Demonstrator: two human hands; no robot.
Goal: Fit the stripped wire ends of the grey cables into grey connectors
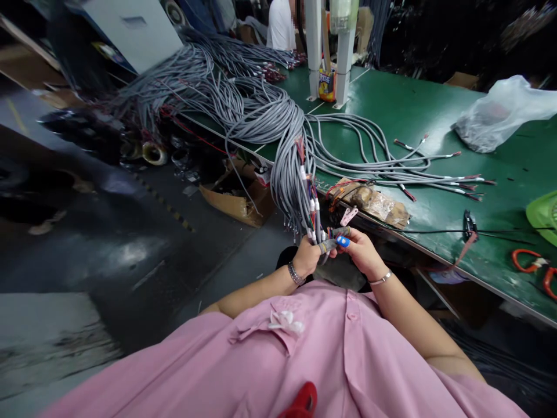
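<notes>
Just off the green table's front edge, my left hand (306, 257) is closed around a grey cable whose end points toward my other hand. My right hand (361, 252) pinches another grey cable end (342, 231), and something blue shows at its thumb. The two hands are close together. Beside them, several cable ends with white sleeves and bare coloured wires (313, 215) stand up. Behind these, a thick bundle of grey cables (287, 168) hangs over the table edge. The fingertips partly hide the held ends.
More grey cables (383, 165) lie across the green table (391, 93). A taped brown bundle (374, 204) and a pink clip (348, 216) are at its edge. Orange-handled scissors (526, 261) and a plastic bag (491, 116) lie rightward. A cardboard box (235, 203) stands below, left.
</notes>
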